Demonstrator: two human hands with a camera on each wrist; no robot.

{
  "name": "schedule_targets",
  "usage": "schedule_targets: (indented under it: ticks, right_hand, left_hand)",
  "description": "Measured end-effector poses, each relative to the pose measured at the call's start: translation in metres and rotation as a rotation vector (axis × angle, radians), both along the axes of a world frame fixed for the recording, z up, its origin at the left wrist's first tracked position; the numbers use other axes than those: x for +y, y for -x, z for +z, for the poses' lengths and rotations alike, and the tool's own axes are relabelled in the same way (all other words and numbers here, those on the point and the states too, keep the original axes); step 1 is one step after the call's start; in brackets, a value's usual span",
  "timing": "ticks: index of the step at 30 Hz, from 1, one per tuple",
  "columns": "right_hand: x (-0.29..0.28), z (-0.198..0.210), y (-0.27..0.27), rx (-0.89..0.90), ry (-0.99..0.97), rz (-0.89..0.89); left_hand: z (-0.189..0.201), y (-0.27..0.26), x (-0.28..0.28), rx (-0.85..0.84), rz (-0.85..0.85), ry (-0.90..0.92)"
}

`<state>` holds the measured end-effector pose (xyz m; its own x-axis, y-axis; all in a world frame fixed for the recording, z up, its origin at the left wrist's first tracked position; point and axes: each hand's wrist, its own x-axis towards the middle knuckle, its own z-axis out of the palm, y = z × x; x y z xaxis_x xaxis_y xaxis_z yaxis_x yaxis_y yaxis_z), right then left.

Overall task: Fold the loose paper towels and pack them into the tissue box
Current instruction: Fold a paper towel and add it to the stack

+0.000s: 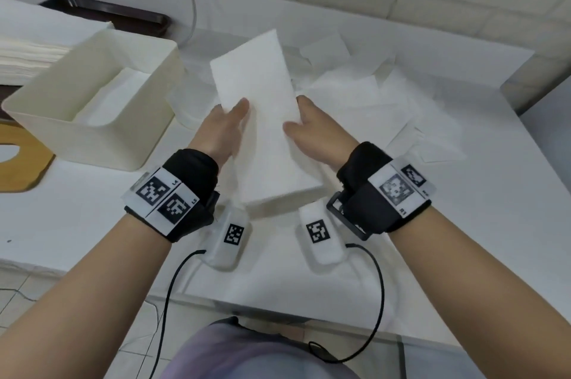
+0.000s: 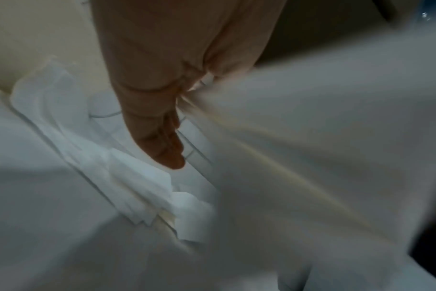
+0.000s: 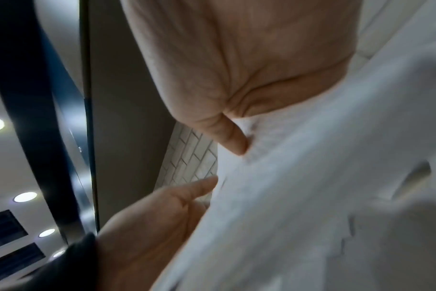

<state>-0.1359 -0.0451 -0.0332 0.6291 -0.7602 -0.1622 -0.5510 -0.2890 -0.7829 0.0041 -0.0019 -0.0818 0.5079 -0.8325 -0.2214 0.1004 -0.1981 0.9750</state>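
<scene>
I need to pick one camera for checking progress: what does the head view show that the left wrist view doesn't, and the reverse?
Only the head view shows the open box with towels inside, the right hand, the wooden lid and both wrist bands. Only the left wrist view shows the left hand's fingers straight along the towel's underside. Both show the folded towel held up and loose towels on the table.

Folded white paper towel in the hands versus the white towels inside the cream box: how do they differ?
The folded white paper towel is held above the table, gripped by the left hand and right hand; the white towels lie low inside the cream plastic tissue box, untouched. The held one is tilted; the boxed ones lie flat. Both are white paper.
</scene>
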Motion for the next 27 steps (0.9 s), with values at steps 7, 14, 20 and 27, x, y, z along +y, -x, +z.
schedule_targets:
  ticks: [7,14,20,27]
  right_hand:
    - [0.019,-0.026,-0.022,-0.441,-0.075,-0.126]
    - [0.02,-0.043,-0.034,-0.454,-0.132,-0.087]
    - [0.016,-0.019,-0.037,-0.658,0.357,-0.112]
    - [0.004,0.004,-0.029,-0.446,0.757,-0.07]
  left_hand:
    - [0.012,0.013,0.005,-0.29,0.152,0.3]
    - [0.003,0.006,0.013,-0.281,0.152,0.233]
    - [-0.002,0.004,0.012,-0.235,0.143,0.155]
    - [-0.006,0.004,0.008,-0.257,0.127,0.171]
